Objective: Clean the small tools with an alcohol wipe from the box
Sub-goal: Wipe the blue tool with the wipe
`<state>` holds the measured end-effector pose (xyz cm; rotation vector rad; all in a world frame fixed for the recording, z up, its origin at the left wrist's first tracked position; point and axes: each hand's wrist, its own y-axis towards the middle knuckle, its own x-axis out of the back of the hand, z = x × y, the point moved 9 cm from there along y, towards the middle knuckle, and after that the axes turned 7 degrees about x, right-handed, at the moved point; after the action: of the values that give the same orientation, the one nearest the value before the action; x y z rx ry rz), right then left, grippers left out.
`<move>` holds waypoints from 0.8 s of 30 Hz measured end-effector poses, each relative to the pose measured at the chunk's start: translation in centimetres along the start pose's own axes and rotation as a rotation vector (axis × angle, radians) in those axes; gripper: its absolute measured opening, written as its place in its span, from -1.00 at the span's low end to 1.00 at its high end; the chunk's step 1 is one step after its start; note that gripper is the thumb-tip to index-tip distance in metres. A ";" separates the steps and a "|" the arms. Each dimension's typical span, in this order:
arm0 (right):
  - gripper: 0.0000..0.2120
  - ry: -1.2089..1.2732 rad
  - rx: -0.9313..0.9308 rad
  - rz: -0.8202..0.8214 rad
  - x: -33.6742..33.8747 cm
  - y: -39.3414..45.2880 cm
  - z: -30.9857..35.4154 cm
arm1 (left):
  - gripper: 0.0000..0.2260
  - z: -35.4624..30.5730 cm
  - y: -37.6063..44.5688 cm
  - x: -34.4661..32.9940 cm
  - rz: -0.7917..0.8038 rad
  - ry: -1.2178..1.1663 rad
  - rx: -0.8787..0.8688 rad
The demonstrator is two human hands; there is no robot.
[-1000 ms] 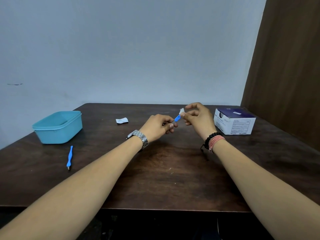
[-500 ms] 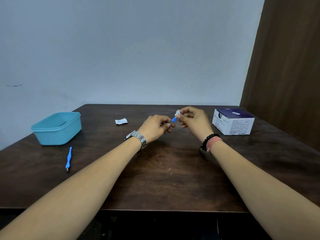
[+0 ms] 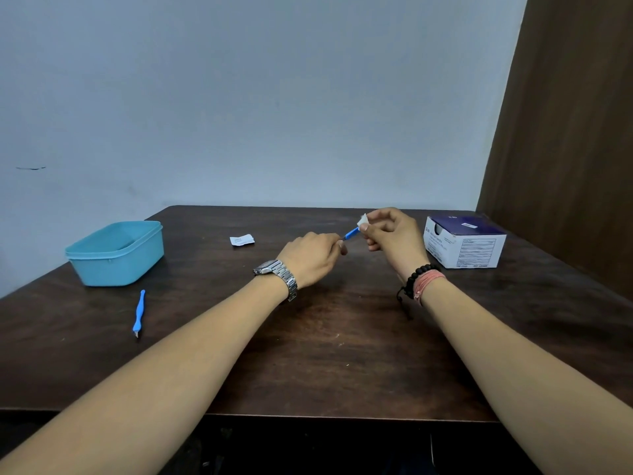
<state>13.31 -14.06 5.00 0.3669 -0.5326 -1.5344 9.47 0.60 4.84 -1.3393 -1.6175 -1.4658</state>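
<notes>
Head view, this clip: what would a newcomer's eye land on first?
The two hands meeting above the table's middle: the left hand holds a small blue tool, while the right hand pinches a white wipe round its far end. Next, the turquoise tub at far left, with a second blue tool lying in front of it.

L hand grips blue tool, R hand pinches wipe on its tip

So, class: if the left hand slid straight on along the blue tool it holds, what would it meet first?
The left hand grips the blue tool, which points up-right. It would most likely first meet the white wipe pinched by the right hand; exact depth is unclear.
</notes>
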 end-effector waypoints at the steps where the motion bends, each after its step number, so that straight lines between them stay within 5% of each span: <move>1: -0.89 0.001 0.004 0.022 -0.2 -0.1 0.1 | -0.69 0.0 0.1 0.0 0.007 -0.035 0.002; 5: -0.83 -0.011 0.038 0.111 -1.8 -0.5 0.7 | -0.69 0.3 0.4 0.0 0.032 -0.230 -0.009; 11: -0.76 -0.009 0.032 0.010 0.1 0.0 0.7 | -0.67 0.0 0.2 -0.3 0.104 -0.459 -0.004; 15: -0.70 -0.027 0.025 0.135 -1.6 -0.5 0.8 | -0.66 0.2 0.2 -0.4 0.109 -0.484 -0.011; 24: -0.85 0.090 -0.025 0.094 -0.9 -0.4 0.5 | -0.67 0.0 0.1 -0.2 0.106 -0.486 -0.022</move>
<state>12.76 -13.07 5.14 0.3845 -0.4539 -1.4256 9.64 0.48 4.67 -1.8688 -1.7849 -1.1539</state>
